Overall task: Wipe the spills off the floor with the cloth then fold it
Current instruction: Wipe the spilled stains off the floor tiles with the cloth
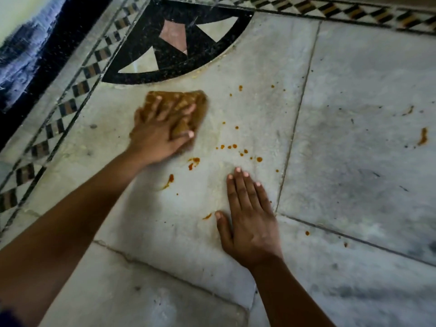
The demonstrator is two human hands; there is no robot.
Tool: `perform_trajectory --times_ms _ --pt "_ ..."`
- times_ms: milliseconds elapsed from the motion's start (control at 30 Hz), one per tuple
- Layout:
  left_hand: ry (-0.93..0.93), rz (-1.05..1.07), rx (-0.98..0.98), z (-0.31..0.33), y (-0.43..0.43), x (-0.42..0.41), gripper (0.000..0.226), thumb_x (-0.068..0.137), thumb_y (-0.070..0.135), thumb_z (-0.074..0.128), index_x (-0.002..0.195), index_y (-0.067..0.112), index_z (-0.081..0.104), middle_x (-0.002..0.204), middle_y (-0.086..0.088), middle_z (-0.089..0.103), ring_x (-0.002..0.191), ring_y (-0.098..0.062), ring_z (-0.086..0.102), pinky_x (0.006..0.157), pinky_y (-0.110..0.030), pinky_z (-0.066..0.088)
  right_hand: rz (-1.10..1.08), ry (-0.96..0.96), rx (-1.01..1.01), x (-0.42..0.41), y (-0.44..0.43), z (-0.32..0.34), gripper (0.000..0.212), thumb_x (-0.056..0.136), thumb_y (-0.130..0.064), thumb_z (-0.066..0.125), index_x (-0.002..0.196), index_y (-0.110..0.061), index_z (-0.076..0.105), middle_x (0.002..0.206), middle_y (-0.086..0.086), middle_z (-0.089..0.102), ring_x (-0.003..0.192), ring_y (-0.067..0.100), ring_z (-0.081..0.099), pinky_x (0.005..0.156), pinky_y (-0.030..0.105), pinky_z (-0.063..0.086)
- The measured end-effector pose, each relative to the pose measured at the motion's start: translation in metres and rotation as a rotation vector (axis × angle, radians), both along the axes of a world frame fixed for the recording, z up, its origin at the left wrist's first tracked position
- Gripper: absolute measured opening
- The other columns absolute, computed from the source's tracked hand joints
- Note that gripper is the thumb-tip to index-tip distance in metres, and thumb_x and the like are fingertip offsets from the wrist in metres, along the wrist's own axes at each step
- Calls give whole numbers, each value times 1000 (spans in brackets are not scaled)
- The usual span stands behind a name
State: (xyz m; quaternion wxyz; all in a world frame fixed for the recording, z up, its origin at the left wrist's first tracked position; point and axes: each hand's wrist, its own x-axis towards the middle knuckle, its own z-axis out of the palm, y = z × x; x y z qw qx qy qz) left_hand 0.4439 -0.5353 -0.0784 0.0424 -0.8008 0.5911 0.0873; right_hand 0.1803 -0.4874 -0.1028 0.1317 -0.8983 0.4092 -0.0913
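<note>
Cloth, brown and bunched, lies on the pale stone floor under the left hand, whose spread fingers press it down. Right hand rests flat on the floor, fingers together. Wiping seems underway; next the cloth should sweep over the orange spills between the hands

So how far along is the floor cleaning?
Early on. Done: little shows; only the floor left of the cloth looks free of orange. In hand: the left hand presses the cloth flat, the right hand lies flat on the floor. Left: orange drops between the hands, a streak at far right, then folding the cloth.
</note>
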Motion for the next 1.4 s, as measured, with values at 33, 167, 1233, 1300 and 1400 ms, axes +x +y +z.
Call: perform_trajectory --times_ms 33,167,1233,1300,1400 --pt "13 109 18 1 -10 10 66 84 71 25 142 54 -1 159 5 -3 145 -31 -6 112 -60 3 1 -6 0 1 0 0 67 88 -42 36 143 -2 34 151 16 29 142 26 24 113 41 19" --pt "109 304 2 11 -81 -10 61 92 60 31 145 50 2 159 1 -8 143 -40 -9 110 -65 0 4 -11 2 -1 1 -1 68 87 -42 36 142 -2 35 151 17 30 141 27 26 113 42 19" --pt "137 163 20 8 -198 -37 62 91 64 27 144 50 -1 159 7 -10 144 -31 -15 111 -63 -5 -329 62 35 -58 -114 1 71 87 -47 33 146 -7 27 154 11 22 142 25 21 115 41 10" --pt "202 134 34 7 -237 -64 61 93 61 27 147 44 6 159 3 -7 144 -32 -13 112 -61 -4 -336 68 35 -58 -112 3 71 87 -46 33 145 -6 30 153 13 25 141 26 24 114 42 12" --pt "170 -68 73 7 -229 -116 62 92 64 23 148 40 10 159 -4 3 145 -33 -5 113 -59 -2 -336 80 39 -59 -112 3 72 86 -46 33 145 -6 29 153 13 25 141 26 23 113 42 13"
